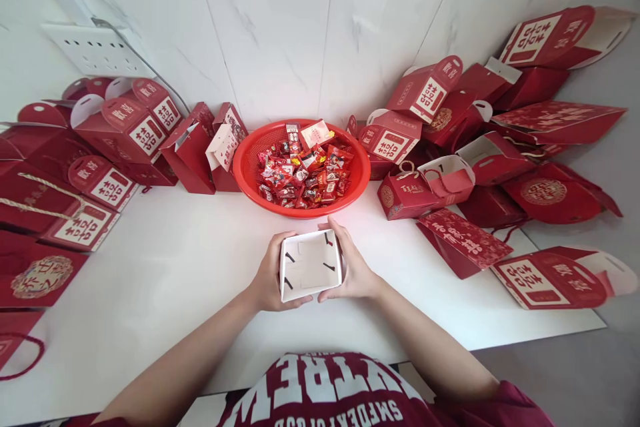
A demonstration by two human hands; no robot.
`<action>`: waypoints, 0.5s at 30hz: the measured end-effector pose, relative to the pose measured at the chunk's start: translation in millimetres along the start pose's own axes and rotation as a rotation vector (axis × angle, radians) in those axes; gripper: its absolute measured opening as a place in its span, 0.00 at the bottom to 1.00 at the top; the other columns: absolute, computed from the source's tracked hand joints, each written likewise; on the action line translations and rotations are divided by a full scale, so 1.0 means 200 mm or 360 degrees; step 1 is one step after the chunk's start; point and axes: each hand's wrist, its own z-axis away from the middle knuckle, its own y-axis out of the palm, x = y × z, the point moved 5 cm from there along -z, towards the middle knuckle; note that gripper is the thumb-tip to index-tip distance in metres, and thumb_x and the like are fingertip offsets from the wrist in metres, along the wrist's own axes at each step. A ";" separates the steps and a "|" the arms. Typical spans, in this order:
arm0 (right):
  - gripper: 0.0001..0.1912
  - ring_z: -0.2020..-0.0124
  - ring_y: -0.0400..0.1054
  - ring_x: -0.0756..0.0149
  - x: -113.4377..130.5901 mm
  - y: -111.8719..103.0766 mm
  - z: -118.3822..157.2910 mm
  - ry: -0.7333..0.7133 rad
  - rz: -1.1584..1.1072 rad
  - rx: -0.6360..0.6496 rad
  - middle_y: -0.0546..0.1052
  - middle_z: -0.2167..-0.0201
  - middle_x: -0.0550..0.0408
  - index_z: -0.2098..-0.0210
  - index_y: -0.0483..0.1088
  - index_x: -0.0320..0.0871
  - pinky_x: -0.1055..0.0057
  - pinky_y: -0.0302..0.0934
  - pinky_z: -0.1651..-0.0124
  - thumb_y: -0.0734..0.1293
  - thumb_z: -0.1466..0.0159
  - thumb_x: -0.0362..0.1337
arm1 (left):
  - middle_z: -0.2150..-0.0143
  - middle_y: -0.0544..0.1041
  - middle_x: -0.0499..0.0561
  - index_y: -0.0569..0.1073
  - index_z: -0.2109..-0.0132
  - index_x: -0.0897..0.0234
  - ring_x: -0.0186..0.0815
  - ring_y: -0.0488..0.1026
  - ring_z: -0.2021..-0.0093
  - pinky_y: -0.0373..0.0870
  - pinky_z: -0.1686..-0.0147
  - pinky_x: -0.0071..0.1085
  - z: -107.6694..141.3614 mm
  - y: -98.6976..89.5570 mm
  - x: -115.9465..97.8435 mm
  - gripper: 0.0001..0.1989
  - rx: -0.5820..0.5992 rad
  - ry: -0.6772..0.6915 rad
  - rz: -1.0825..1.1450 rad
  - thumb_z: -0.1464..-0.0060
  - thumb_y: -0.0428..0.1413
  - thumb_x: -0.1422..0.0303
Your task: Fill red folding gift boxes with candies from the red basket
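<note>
Between my two hands is a small open box (311, 265), its white inside facing up, with several short dark strips on its inner walls. My left hand (274, 275) is wrapped round the box's left side, and my right hand (353, 268) grips its right side. Just beyond the box, a red oval basket (302, 212) holds a heap of wrapped candies (305, 173) in red packets.
Red gift boxes (145, 137) and bags crowd the left side of the white table (200, 253). More red boxes (390, 137) are piled on the right. A socket strip (97, 50) is on the tiled wall behind.
</note>
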 end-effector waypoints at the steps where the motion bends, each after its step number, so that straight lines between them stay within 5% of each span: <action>1: 0.75 0.36 0.55 0.43 0.00 0.01 0.00 0.0001 -0.0007 0.0035 0.56 0.37 0.41 0.27 0.29 0.52 0.47 0.53 0.35 0.79 0.58 0.60 | 0.38 0.60 0.59 0.47 0.32 0.50 0.57 0.65 0.40 0.67 0.44 0.56 0.00 0.01 0.01 0.56 0.0009 -0.0008 0.0032 0.62 0.70 0.56; 8: 0.65 0.36 0.55 0.48 -0.07 0.10 0.03 0.0099 -0.0242 0.0142 0.55 0.37 0.39 0.28 0.28 0.46 0.50 0.51 0.34 0.74 0.47 0.59 | 0.37 0.66 0.63 0.29 0.29 0.48 0.56 0.67 0.38 0.65 0.42 0.57 -0.02 0.06 0.05 0.66 0.0101 -0.0195 0.0433 0.57 0.70 0.55; 15: 0.60 0.42 0.61 0.53 -0.06 0.12 0.02 0.0077 -0.0514 0.0030 0.60 0.43 0.44 0.31 0.36 0.48 0.55 0.57 0.38 0.76 0.48 0.55 | 0.39 0.64 0.61 0.43 0.32 0.50 0.56 0.66 0.39 0.64 0.42 0.60 -0.02 0.06 0.04 0.56 0.0115 -0.0162 0.0398 0.59 0.71 0.59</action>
